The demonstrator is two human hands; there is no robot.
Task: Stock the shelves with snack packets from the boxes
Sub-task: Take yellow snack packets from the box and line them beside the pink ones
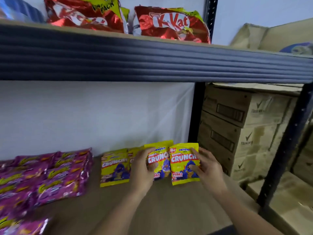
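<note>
Monster Crunch packets (pixel 184 164) stand lower centre, purple packets (pixel 42 178) lower left; left hand (pixel 144 168) and right hand (pixel 205 167) each grip one.

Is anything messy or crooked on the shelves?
A little. The pink packets lie in a loose overlapping heap on the lower shelf, not in rows. The KitKat bags above look crumpled. The yellow packets stand fairly straight.

Your left hand (pixel 144 168) and right hand (pixel 205 167) are bare, with no gloves, rings or watch showing. Both forearms are uncovered as far as you can see them (no sleeve reaches into view). Your fingernails look short and unpainted.
</note>
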